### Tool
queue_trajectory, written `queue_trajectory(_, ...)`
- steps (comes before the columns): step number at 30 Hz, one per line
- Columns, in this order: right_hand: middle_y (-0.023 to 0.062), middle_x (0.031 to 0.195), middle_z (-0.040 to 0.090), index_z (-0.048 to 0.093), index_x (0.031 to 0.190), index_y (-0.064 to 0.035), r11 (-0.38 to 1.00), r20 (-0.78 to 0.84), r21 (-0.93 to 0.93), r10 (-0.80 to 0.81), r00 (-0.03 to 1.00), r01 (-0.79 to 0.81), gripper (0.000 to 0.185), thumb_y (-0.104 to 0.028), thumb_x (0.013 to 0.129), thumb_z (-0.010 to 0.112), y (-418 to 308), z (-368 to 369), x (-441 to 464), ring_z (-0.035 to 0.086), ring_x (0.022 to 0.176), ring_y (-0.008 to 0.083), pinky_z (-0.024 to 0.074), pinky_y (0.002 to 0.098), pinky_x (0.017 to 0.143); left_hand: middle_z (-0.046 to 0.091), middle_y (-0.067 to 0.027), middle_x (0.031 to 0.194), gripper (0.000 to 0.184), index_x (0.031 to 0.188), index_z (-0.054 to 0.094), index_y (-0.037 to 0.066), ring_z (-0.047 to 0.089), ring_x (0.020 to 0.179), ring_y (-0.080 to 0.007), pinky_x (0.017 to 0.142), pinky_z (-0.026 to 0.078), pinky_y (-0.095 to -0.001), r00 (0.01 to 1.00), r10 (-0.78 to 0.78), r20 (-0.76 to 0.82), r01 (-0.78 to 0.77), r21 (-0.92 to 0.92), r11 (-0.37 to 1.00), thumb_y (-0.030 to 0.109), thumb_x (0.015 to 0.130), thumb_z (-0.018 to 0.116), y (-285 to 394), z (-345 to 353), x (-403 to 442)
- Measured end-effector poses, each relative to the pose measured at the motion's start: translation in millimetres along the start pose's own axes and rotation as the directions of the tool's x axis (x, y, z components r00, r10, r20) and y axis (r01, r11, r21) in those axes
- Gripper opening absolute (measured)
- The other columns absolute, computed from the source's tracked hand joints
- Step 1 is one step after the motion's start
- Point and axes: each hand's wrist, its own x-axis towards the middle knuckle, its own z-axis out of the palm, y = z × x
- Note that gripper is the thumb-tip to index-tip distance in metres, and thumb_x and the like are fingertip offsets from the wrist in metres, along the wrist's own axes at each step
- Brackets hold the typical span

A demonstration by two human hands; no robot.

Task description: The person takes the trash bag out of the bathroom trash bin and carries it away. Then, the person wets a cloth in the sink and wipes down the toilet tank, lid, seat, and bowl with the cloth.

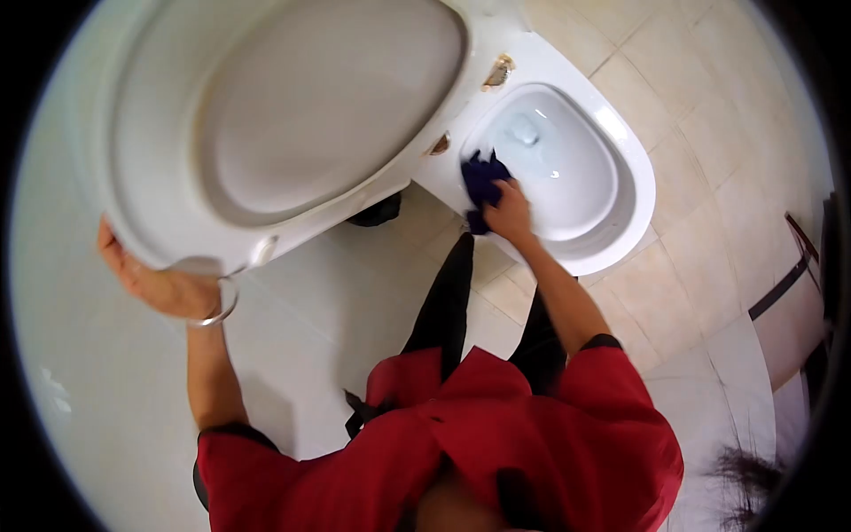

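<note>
My left hand (pixel 155 282) is at the lower left, its fingers curled round the outer edge of the raised toilet seat (pixel 146 160). A metal bangle (pixel 227 310) circles that wrist. The lid (pixel 328 106) shows through the seat's opening. My right hand (pixel 510 213) grips a bunched dark blue cloth (pixel 483 180), which lies against the rim on the near left side of the white toilet bowl (pixel 634 177). Part of the cloth is hidden under the fingers. Water stands at the bottom of the bowl.
Brown-stained hinge spots (pixel 499 71) mark the back of the bowl. Beige floor tiles (pixel 691 239) surround it, and a pale wall (pixel 62 310) runs along the left. Something black (pixel 377 211) sits below the raised seat. Dark bristles (pixel 749 483) show at the lower right.
</note>
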Motion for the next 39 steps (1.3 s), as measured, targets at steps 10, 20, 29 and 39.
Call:
queue_trajectory(10,0.0122,0.101,0.053,0.060,0.105,-0.0057,0.942,0.057,-0.036,-0.332,0.941,0.334,0.045,-0.004,0.061,0.071,-59.3,-33.5,-18.1,0.059,0.092,0.0308,0.0511,0.0395,0.076,0.061,-0.0106,0.111,0.036,0.111,0.059,-0.002,0.047,0.115,-0.0299,0.090,0.044,-0.0371,1.000,-0.008,0.010,0.010,-0.259,0.966,0.027,0.097,0.042,10.1,-0.1,2.8)
queue_trajectory(20,0.0123,0.100,0.045,0.054,0.115,-0.0062,0.803,0.250,-0.346,-0.420,0.872,0.486,0.055,-0.004,0.062,0.070,-88.5,32.6,-7.5,0.058,0.082,0.0290,0.0516,0.0378,0.056,0.043,-0.0129,0.123,0.028,0.100,0.062,-0.002,0.053,0.098,-0.0197,0.086,0.045,-0.0315,0.998,0.052,0.038,-0.040,-0.274,0.961,0.020,0.097,0.043,10.2,6.0,1.3)
queue_trajectory(29,0.0098,0.107,0.055,0.068,0.096,-0.0165,0.539,0.647,-0.390,-0.417,0.639,0.747,0.033,-0.014,0.063,0.071,-73.0,8.4,15.3,0.063,0.083,0.0257,0.0504,0.0370,0.068,0.049,-0.0083,0.115,0.026,0.107,0.054,-0.005,0.051,0.096,-0.0157,0.082,0.044,-0.0303,0.969,-0.248,0.019,0.209,-0.599,0.773,0.009,0.093,0.037,20.4,14.7,4.9)
queue_trajectory(39,0.0076,0.101,0.054,0.066,0.087,-0.0180,0.521,0.543,-0.676,-0.126,0.830,0.521,0.024,-0.017,0.063,0.071,75.4,-180.2,-63.4,0.059,0.083,0.0278,0.0477,0.0391,0.063,0.053,-0.0080,0.102,0.025,0.106,0.052,-0.002,0.047,0.087,-0.0133,0.082,0.040,-0.0283,0.954,-0.298,-0.029,0.210,-0.644,0.735,0.004,0.090,0.035,42.1,-4.1,13.7)
